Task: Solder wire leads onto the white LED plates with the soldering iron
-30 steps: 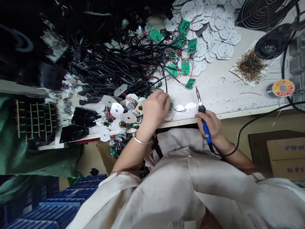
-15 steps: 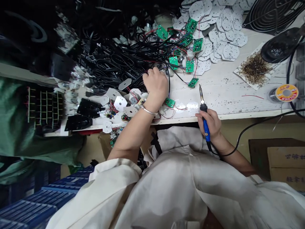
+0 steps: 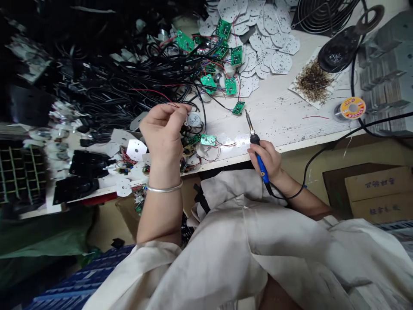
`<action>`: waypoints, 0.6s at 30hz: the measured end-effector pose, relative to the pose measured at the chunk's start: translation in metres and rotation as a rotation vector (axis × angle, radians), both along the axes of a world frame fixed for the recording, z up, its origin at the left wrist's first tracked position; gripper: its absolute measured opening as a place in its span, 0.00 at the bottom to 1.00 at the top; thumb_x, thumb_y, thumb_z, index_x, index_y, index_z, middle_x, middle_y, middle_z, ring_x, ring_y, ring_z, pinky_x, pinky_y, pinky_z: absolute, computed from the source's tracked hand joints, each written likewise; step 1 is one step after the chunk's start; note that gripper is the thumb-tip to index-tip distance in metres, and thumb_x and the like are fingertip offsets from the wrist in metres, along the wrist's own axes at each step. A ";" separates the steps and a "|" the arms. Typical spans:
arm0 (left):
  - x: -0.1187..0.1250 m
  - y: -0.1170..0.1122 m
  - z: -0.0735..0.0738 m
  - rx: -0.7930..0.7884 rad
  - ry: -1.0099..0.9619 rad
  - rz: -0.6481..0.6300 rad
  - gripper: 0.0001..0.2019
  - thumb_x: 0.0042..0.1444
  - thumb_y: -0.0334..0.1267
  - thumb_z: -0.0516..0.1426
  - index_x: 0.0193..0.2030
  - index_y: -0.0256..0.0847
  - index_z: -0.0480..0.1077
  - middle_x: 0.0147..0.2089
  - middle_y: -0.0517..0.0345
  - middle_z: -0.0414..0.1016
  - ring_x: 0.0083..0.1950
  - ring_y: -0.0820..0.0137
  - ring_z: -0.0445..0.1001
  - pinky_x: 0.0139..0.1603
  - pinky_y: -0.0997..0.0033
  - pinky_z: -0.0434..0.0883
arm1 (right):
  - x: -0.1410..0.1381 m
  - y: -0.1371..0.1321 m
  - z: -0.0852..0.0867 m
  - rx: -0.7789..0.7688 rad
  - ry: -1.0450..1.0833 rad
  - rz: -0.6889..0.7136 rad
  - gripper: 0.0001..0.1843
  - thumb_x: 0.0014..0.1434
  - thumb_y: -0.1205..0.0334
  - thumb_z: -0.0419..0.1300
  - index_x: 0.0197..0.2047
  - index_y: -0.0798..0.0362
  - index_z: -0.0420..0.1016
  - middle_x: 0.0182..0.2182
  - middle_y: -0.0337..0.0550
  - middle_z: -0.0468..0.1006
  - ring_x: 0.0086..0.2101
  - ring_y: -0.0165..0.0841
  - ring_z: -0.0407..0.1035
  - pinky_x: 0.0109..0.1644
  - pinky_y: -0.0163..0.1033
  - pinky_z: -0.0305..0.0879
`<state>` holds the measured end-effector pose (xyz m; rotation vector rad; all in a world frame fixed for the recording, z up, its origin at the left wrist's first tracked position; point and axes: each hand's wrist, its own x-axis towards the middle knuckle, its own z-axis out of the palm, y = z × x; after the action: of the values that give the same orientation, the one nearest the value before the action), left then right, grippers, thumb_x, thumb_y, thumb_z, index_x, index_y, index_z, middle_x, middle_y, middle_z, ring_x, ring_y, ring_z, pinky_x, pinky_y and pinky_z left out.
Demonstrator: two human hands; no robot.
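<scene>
My left hand (image 3: 163, 131) is raised above the table edge, its fingertips pinched on a thin wire (image 3: 180, 104) that runs back into a tangle of black cables (image 3: 129, 86). Below it a small green circuit board (image 3: 208, 140) with fine red wires lies on the white tabletop. My right hand (image 3: 266, 160) grips a blue-handled soldering iron (image 3: 260, 165), its bare metal tip (image 3: 248, 120) pointing up and away, touching nothing. A second small green board (image 3: 238, 107) lies just beyond that tip.
Several white octagonal plates (image 3: 261, 43) lie heaped with wired green boards at the back. A solder spool (image 3: 353, 107), brown debris on paper (image 3: 312, 82) and a wire fan guard (image 3: 322, 15) stand right. Black parts (image 3: 87, 163) lie left; cardboard boxes (image 3: 371, 193) sit below right.
My left hand has come up off the cable heap and now pinches a thin wire. The soldering iron stays in my right hand. The whole view has shifted as my head turned.
</scene>
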<state>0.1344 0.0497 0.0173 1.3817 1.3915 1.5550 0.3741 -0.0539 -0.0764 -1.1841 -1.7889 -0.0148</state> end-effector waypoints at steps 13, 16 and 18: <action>0.031 -0.021 0.014 -0.229 -0.146 -0.155 0.06 0.43 0.41 0.71 0.29 0.48 0.81 0.29 0.62 0.82 0.19 0.78 0.65 0.17 0.75 0.57 | 0.064 0.012 0.029 -0.119 0.481 -0.244 0.12 0.69 0.58 0.56 0.53 0.50 0.73 0.33 0.39 0.83 0.32 0.31 0.81 0.40 0.38 0.80; 0.032 -0.021 0.014 -0.335 -0.177 -0.162 0.14 0.42 0.44 0.73 0.35 0.45 0.80 0.28 0.60 0.81 0.17 0.78 0.66 0.15 0.77 0.59 | 0.086 0.022 0.029 -0.040 0.591 -0.360 0.16 0.69 0.49 0.57 0.51 0.51 0.73 0.29 0.36 0.80 0.25 0.29 0.79 0.30 0.35 0.79; 0.030 -0.021 0.012 -0.392 -0.169 -0.163 0.15 0.44 0.47 0.72 0.35 0.43 0.78 0.28 0.61 0.80 0.18 0.78 0.67 0.16 0.77 0.61 | 0.085 0.025 0.028 -0.014 0.590 -0.370 0.17 0.68 0.47 0.57 0.49 0.51 0.73 0.29 0.35 0.79 0.23 0.28 0.77 0.28 0.36 0.78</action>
<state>0.1647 0.0286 0.0291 1.0707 1.3549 1.1871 0.4591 -0.0284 -0.0487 -1.3447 -1.0485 0.1195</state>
